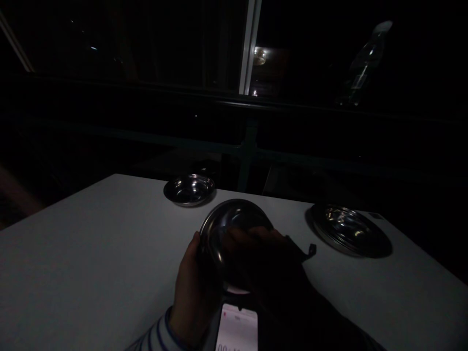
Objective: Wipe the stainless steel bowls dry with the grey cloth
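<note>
My left hand (190, 287) grips the left rim of a shiny steel bowl (228, 224), tilted up off the white table (91, 253). My right hand (256, 241) is very dark and rests inside the bowl, fingers curled on a dark cloth (292, 258) whose corner sticks out to the right. A lit phone (237, 326) lies just below the bowl, near the table's front edge.
A small steel bowl (189, 189) sits at the far edge of the table. A stack of steel plates (347, 229) lies at the right. Beyond the table are a dark railing, a pale post (249, 46) and a dim bottle (363, 61).
</note>
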Demonstrator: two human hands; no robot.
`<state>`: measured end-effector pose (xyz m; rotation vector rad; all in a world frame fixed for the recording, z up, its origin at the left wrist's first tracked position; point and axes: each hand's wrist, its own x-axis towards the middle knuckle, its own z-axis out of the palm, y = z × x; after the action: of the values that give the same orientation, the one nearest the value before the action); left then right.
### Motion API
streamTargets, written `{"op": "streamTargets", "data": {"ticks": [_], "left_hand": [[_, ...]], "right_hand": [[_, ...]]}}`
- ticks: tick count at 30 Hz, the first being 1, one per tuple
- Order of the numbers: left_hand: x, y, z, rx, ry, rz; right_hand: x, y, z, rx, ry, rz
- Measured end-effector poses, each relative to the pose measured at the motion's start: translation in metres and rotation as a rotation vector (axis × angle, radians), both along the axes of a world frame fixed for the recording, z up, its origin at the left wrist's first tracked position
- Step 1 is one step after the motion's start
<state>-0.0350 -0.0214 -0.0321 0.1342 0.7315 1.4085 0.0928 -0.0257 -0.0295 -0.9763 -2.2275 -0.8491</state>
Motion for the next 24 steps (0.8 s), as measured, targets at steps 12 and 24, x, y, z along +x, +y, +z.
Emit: {"op": "streamTargets", "data": {"ticks": [12,24], "left_hand": [[0.0,-0.002,0.001,0.022,-0.041,0.024],[0.001,0.0,0.004,-0.021,-0.038,0.107]], "right_hand": [[-0.006,-0.01,0.0,-0.126,-0.079,-0.038],[-0.011,-0.011,-0.005,-0.086,-0.087,0.024]]}}
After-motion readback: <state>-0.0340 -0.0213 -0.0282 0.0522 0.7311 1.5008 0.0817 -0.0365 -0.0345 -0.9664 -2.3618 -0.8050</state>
